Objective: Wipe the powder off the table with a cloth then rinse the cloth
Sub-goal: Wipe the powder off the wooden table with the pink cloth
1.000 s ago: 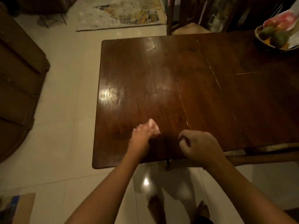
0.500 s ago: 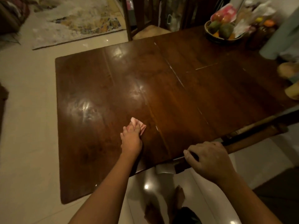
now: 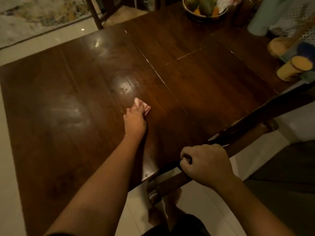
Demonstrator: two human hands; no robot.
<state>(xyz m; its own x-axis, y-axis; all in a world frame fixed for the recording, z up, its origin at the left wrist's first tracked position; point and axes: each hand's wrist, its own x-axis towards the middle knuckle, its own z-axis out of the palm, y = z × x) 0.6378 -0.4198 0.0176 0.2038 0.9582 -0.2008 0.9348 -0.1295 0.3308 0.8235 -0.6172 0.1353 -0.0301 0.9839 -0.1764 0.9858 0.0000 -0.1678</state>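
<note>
At table [image 3: 68, 137] centre, left hand [image 3: 135, 120] fingers pinch cloth [image 3: 144, 106], open wood around; right hand [image 3: 206, 165] grips chair rail [image 3: 252, 126].

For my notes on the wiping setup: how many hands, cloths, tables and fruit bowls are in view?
Cloths: 1, pink cloth
Hands: 2, left hand holding the pink cloth, right hand gripping a wooden rail
Tables: 1, wooden table
Fruit bowls: 1, fruit bowl
Total: 5
</note>
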